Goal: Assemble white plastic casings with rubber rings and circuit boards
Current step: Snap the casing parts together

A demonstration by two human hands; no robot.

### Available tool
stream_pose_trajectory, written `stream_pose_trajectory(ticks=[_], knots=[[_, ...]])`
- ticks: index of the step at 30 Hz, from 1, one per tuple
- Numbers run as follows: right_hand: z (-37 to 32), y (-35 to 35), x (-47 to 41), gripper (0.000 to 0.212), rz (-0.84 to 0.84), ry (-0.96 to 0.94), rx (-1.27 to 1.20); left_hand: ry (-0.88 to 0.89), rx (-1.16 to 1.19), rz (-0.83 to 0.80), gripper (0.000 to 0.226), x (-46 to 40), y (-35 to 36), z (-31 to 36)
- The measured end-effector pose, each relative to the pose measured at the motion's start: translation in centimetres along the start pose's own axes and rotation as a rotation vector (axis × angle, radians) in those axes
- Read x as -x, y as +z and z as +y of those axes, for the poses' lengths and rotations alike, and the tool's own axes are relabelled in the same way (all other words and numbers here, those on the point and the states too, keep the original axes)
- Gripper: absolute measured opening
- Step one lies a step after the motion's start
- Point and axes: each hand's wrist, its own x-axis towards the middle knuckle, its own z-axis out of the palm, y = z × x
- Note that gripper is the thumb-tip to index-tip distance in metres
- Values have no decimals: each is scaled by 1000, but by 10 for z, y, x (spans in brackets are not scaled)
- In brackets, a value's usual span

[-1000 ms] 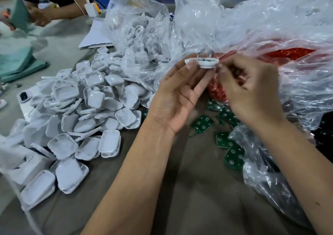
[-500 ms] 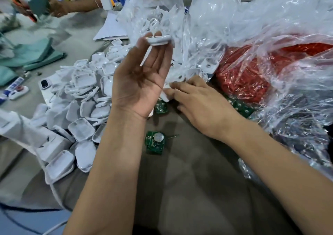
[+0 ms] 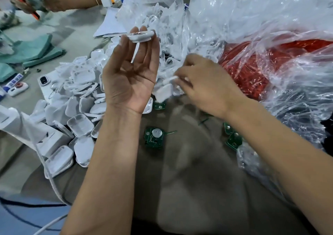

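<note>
Clear plastic bags (image 3: 252, 27) are sprawling across the worktop (image 3: 189, 180) beside a heap of white casings (image 3: 75, 97); the left hand (image 3: 131, 76) is pinching one casing (image 3: 141, 35) aloft at its fingertips; the blurred right hand (image 3: 205, 85) is gripping another white piece (image 3: 164, 92) near a green circuit board (image 3: 154, 137).

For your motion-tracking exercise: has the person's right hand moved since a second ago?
Yes. The right hand has dropped from the raised white plastic casing to the loose white casings, beside the fixed red bag.
</note>
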Motion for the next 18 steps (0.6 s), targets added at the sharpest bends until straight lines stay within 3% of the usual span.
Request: stream_pose_trajectory(ticks=[4,7,9,14,18], knots=[[18,-16,19,22,199,218,-369,-116,32,-124,35,4,4,-14],[36,-26,42,26,284,426,-1023,-253,-2,-203,38,7,10,-35],[44,-34,55,19,284,461,-1355,-315,12,-213,37,7,14,-50],[54,-39,63,46,336,401,-1549,-362,-21,-123,31,3,6,-81],[54,-39,62,46,349,437,-1602,-379,-122,-57,28,0,-2,-92]])
